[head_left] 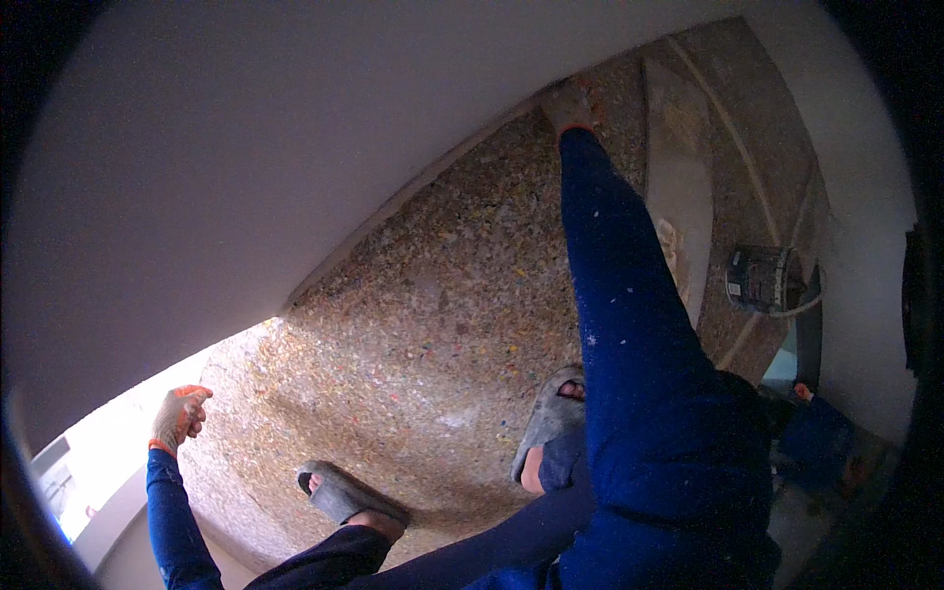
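My left hand (179,419) is at the lower left, beside a bright opening. It wears a pale work glove with an orange cuff and orange fingertips. Its fingers are curled in and nothing shows in them. My right arm, in a blue sleeve, stretches far forward across the speckled multicoloured mat (442,285). At its end my gloved right hand (570,106) is low by the foot of the large pale wall (275,147). Orange fingertips point to the right there, but dim light hides how the fingers are set and whether they hold anything.
My feet in grey sandals (352,492) stand on the mat. Right of my arm lies a pale flat strip (680,167). A dark bucket (759,279) with a pale handle is near the right wall (865,246). A blue item (816,447) is at the lower right.
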`<state>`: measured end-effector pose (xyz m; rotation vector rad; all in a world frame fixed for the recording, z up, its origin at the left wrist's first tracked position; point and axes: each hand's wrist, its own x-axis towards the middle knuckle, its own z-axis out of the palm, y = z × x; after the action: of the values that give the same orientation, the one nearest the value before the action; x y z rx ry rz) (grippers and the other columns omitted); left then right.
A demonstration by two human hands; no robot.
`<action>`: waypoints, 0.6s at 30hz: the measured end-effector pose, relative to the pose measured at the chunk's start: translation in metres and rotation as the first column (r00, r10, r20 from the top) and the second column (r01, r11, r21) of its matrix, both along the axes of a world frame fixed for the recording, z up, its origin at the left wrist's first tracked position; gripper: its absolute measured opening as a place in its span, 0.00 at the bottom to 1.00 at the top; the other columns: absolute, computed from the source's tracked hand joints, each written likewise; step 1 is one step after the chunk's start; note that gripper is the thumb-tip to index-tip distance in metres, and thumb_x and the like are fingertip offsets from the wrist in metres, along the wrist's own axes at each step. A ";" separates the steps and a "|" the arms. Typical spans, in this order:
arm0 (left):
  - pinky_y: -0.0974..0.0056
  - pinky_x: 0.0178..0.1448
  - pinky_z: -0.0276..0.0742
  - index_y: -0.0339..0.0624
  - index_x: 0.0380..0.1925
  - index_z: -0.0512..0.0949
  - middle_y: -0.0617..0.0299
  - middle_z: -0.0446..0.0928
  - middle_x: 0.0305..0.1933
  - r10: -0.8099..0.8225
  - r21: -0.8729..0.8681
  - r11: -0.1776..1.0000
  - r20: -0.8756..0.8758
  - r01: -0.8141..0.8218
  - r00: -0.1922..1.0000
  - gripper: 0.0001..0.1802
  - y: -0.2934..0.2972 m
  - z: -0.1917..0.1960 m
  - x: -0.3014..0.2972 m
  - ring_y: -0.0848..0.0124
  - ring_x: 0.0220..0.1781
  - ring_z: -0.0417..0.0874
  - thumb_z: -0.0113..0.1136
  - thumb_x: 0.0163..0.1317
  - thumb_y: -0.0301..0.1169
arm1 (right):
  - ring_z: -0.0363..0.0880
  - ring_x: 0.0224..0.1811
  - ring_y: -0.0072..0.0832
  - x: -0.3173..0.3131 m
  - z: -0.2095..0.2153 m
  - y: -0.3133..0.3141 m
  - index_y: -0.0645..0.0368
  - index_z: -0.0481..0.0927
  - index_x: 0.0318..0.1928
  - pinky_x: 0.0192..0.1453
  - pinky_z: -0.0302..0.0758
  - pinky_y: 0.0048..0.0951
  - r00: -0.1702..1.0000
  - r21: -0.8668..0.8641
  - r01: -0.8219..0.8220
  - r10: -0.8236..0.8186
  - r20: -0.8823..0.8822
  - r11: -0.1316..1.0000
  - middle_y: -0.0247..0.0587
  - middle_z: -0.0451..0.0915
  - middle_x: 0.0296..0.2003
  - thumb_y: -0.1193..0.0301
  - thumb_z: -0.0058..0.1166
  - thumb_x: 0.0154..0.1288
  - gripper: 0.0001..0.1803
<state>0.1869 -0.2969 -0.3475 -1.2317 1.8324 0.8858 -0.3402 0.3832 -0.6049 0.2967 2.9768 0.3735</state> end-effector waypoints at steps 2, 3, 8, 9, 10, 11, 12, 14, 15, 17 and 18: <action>0.67 0.17 0.59 0.39 0.47 0.81 0.67 0.71 0.20 0.008 0.004 1.000 -0.001 -0.008 1.000 0.14 -0.008 -0.005 0.004 0.77 0.14 0.66 0.56 0.71 0.37 | 0.39 0.84 0.51 0.012 -0.003 -0.014 0.35 0.48 0.83 0.79 0.41 0.73 0.998 0.023 -0.011 0.012 -0.061 1.000 0.38 0.41 0.84 0.29 0.33 0.72 0.47; 0.66 0.17 0.59 0.40 0.46 0.82 0.66 0.71 0.20 -0.006 0.015 1.000 -0.011 0.006 1.000 0.14 -0.013 -0.009 0.006 0.76 0.14 0.66 0.56 0.71 0.38 | 0.39 0.84 0.51 0.026 -0.002 -0.025 0.36 0.48 0.83 0.79 0.41 0.72 0.995 -0.011 -0.022 0.021 -0.097 1.000 0.38 0.42 0.84 0.30 0.33 0.72 0.47; 0.65 0.17 0.59 0.41 0.46 0.82 0.65 0.72 0.20 -0.098 -0.006 0.995 -0.057 0.097 0.994 0.15 -0.030 -0.034 0.004 0.75 0.14 0.67 0.56 0.71 0.39 | 0.43 0.83 0.48 0.167 0.031 -0.124 0.36 0.50 0.83 0.79 0.43 0.69 0.977 -0.272 -0.158 0.110 -0.182 0.949 0.38 0.45 0.83 0.31 0.34 0.73 0.45; 0.65 0.17 0.59 0.41 0.47 0.82 0.65 0.71 0.20 -0.095 -0.050 0.994 -0.031 0.093 0.995 0.15 -0.030 -0.039 0.000 0.75 0.14 0.67 0.56 0.71 0.39 | 0.44 0.83 0.48 0.198 0.039 -0.147 0.36 0.50 0.83 0.79 0.44 0.68 0.973 -0.293 -0.188 0.136 -0.188 0.937 0.38 0.46 0.83 0.31 0.34 0.73 0.45; 0.65 0.17 0.58 0.41 0.47 0.82 0.65 0.71 0.20 -0.120 -0.004 0.993 -0.049 0.120 0.992 0.15 -0.030 -0.042 -0.004 0.75 0.14 0.67 0.56 0.71 0.39 | 0.45 0.82 0.47 0.225 0.046 -0.168 0.36 0.51 0.83 0.79 0.44 0.67 0.968 -0.310 -0.221 0.167 -0.190 0.925 0.38 0.46 0.82 0.31 0.34 0.74 0.45; 0.65 0.17 0.58 0.42 0.47 0.82 0.65 0.71 0.20 -0.120 0.002 0.993 -0.049 0.120 0.992 0.15 -0.029 -0.044 -0.009 0.75 0.14 0.67 0.57 0.71 0.40 | 0.46 0.82 0.47 0.245 0.052 -0.182 0.36 0.51 0.83 0.79 0.45 0.67 0.960 -0.322 -0.247 0.185 -0.212 0.914 0.38 0.47 0.82 0.31 0.34 0.74 0.44; 0.65 0.17 0.58 0.42 0.47 0.82 0.65 0.71 0.20 -0.117 0.005 0.993 -0.051 0.117 0.992 0.15 -0.028 -0.045 -0.013 0.75 0.14 0.66 0.57 0.71 0.40 | 0.46 0.82 0.47 0.256 0.055 -0.190 0.36 0.51 0.82 0.80 0.45 0.66 0.951 -0.325 -0.271 0.198 -0.239 0.906 0.38 0.48 0.82 0.31 0.34 0.74 0.44; 0.65 0.17 0.58 0.42 0.47 0.82 0.65 0.71 0.20 -0.165 -0.009 0.986 -0.060 0.165 0.984 0.15 -0.023 -0.043 -0.021 0.75 0.15 0.66 0.57 0.72 0.40 | 0.48 0.82 0.46 0.253 0.058 -0.182 0.36 0.52 0.82 0.80 0.46 0.65 0.936 -0.337 -0.279 0.177 -0.304 0.899 0.37 0.49 0.82 0.32 0.34 0.74 0.44; 0.65 0.17 0.59 0.42 0.47 0.82 0.65 0.71 0.21 -0.150 -0.005 0.989 -0.063 0.150 0.987 0.15 -0.020 -0.041 -0.025 0.75 0.15 0.66 0.57 0.72 0.40 | 0.49 0.81 0.45 0.237 0.057 -0.167 0.36 0.52 0.82 0.80 0.46 0.64 0.935 -0.335 -0.262 0.152 -0.320 0.905 0.37 0.50 0.81 0.32 0.34 0.75 0.43; 0.65 0.18 0.59 0.42 0.47 0.82 0.65 0.72 0.21 -0.106 0.029 0.994 -0.064 0.108 0.992 0.14 -0.014 -0.035 -0.028 0.75 0.15 0.66 0.57 0.72 0.39 | 0.50 0.81 0.44 0.191 0.052 -0.119 0.36 0.53 0.82 0.80 0.47 0.63 0.946 -0.319 -0.200 0.098 -0.308 0.926 0.37 0.51 0.81 0.32 0.35 0.75 0.43; 0.65 0.18 0.59 0.42 0.47 0.82 0.65 0.72 0.21 -0.076 0.056 0.995 -0.073 0.080 0.995 0.14 -0.011 -0.032 -0.027 0.76 0.15 0.66 0.57 0.72 0.39 | 0.51 0.81 0.44 0.164 0.050 -0.091 0.36 0.53 0.82 0.80 0.48 0.62 0.956 -0.301 -0.157 0.068 -0.285 0.941 0.37 0.52 0.81 0.33 0.35 0.75 0.43</action>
<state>0.1599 -0.3079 -0.3791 -1.0980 1.8827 0.9438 -0.1761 0.2918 -0.5546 0.1498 3.2624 -0.1614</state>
